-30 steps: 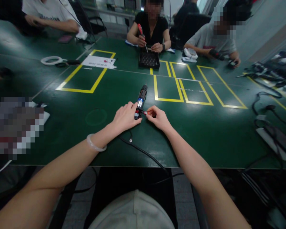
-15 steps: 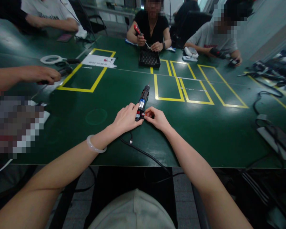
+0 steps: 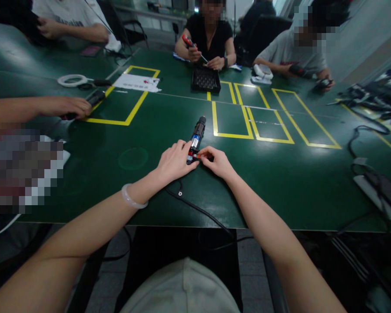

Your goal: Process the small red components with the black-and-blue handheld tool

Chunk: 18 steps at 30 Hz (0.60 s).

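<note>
A slim electric screwdriver (image 3: 198,131) with its inner parts exposed lies on the green table, its black tip pointing away from me. Its middle is silver and blue, and small red and black parts show at the rear end. My left hand (image 3: 174,160) wraps around the rear from the left, holding the tool against the table, with the thumb near its end. On the other side my right hand (image 3: 217,161) pinches at a tiny orange-red part by the tool's rear; my fingertips mostly hide it. A black cable (image 3: 202,212) with a small metal ring lug (image 3: 180,194) runs under my left hand.
Yellow tape rectangles (image 3: 233,136) mark the green table (image 3: 156,113). Across from me a person works over a black tray (image 3: 206,81) with a red-handled screwdriver (image 3: 187,41). A co-worker's hand (image 3: 80,107) rests on a tool at left. Cables and a flat device (image 3: 382,198) lie at right.
My hands stay at the tool with hardly any movement. The co-worker's hand at left has shifted slightly to the right, and the whole view has moved a little.
</note>
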Tool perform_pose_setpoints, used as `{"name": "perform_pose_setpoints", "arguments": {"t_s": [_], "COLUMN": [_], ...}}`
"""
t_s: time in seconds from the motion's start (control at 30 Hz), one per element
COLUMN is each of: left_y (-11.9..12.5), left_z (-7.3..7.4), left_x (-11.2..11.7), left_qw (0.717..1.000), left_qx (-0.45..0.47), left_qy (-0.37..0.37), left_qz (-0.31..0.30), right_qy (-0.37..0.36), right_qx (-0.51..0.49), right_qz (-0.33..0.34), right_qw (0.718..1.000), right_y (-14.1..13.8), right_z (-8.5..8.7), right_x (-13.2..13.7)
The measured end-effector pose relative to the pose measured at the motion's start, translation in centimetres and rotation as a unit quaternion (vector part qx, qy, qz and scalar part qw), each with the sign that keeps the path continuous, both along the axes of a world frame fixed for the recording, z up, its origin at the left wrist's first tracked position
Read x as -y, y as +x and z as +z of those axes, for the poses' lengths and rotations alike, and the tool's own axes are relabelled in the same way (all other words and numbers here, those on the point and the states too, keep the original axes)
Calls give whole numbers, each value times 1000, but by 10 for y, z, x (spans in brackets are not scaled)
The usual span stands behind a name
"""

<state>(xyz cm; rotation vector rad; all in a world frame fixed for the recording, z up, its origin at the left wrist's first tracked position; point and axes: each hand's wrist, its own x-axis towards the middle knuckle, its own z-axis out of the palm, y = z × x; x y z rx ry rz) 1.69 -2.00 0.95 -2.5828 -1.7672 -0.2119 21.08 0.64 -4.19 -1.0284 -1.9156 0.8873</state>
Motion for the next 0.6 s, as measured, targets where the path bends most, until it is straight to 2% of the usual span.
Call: {"name": "perform_pose_setpoints", "arguments": {"t_s": [0.2, 0.4, 0.6], "left_y": [3, 0, -4], "left_z": [0, 1, 3], "left_x": [-1, -3, -4], "left_qw": [1000, 1000, 1000], "left_qx": [3, -4, -19], "left_qy": [0, -4, -11], "left_qz": [22, 21, 18], "right_qy": [8, 2, -13], "right_qx": [0, 5, -9], "right_qz": [10, 35, 31], "right_qw": [1000, 999, 999], "right_y": [1, 1, 3], "right_z": [2, 3, 1], "right_x": [1, 2, 0]}}
